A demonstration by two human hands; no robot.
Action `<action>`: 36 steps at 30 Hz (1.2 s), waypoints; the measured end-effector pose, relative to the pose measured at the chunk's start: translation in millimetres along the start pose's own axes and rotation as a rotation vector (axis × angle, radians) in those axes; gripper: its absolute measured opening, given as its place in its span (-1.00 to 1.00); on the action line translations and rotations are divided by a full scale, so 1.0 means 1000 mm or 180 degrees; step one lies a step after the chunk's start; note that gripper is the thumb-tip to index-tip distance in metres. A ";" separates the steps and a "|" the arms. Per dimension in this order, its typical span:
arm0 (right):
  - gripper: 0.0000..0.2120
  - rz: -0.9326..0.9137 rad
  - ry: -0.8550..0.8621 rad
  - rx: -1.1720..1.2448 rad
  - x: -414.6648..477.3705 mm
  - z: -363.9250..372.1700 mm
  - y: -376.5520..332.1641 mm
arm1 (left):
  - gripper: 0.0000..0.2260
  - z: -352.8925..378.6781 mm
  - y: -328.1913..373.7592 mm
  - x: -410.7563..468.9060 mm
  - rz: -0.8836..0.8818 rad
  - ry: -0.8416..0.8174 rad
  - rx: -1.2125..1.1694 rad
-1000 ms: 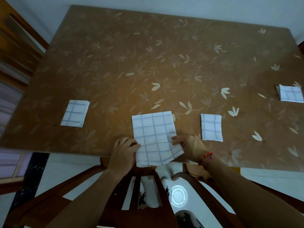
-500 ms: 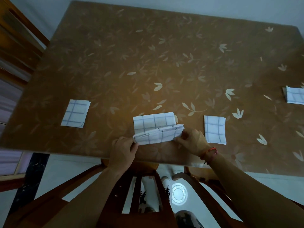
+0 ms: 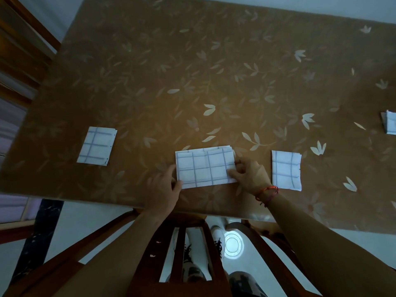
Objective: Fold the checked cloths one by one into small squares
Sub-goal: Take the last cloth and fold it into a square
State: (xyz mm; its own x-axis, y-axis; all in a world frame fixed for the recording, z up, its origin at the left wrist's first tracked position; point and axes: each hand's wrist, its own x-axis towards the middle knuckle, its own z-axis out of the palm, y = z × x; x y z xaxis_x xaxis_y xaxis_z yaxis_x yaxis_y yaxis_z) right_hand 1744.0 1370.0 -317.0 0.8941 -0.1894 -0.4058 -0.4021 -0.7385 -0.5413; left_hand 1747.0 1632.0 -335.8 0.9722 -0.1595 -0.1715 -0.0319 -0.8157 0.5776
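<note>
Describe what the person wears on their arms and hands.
The left forearm and right forearm are bare, with no sleeves in view. The left hand has no glove, and no watch or ring shows. The right hand is also ungloved. A thin red thread bracelet circles its wrist, with loose ends trailing.

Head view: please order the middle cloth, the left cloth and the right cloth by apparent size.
1. The middle cloth: clearly largest.
2. The left cloth and the right cloth: about alike, so not ranked.
</note>
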 end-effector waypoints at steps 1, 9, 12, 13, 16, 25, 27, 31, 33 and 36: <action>-0.68 0.0024 0.0022 -0.0028 0.002 0.001 0.000 | -0.62 0.001 -0.001 0.001 0.0050 0.0030 0.0132; -0.71 0.0159 0.0202 -0.0196 0.010 0.007 0.004 | -0.70 0.003 -0.011 0.005 0.0721 0.0356 0.1107; -0.71 0.0072 0.0457 -0.0226 0.004 0.008 -0.001 | -0.61 0.001 -0.011 0.008 0.1073 0.0274 0.1247; -0.69 -0.0034 0.0610 -0.0296 0.001 0.009 -0.003 | -0.58 0.001 -0.012 0.009 0.1166 0.0176 0.1316; -0.64 -0.0706 0.0891 -0.0689 -0.009 0.023 -0.015 | -0.51 0.003 -0.015 0.015 0.1224 -0.0178 0.1531; -0.43 -0.1809 0.0207 -0.1500 -0.004 0.082 -0.055 | -0.47 0.005 -0.020 0.021 0.1188 -0.0471 0.1796; -0.42 -0.1877 0.0061 -0.1641 0.001 0.088 -0.056 | -0.45 0.006 -0.022 0.021 0.1203 -0.0518 0.1880; -0.39 -0.1835 -0.0077 -0.1823 0.007 0.092 -0.052 | -0.44 0.008 -0.024 0.021 0.1174 -0.0530 0.1965; -0.37 -0.1831 -0.0080 -0.1862 0.008 0.092 -0.050 | -0.43 0.009 -0.025 0.021 0.1178 -0.0535 0.1967; -0.33 -0.1751 -0.0112 -0.1918 0.010 0.088 -0.044 | -0.42 0.010 -0.026 0.021 0.1185 -0.0523 0.1937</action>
State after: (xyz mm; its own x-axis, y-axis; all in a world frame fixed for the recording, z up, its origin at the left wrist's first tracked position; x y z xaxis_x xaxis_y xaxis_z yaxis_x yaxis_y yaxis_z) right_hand 1753.0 1457.8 -361.6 0.9219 0.3148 -0.2257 0.2767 -0.9430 -0.1849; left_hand 1765.9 1644.3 -361.8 0.8259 -0.5288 -0.1954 -0.5232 -0.8481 0.0837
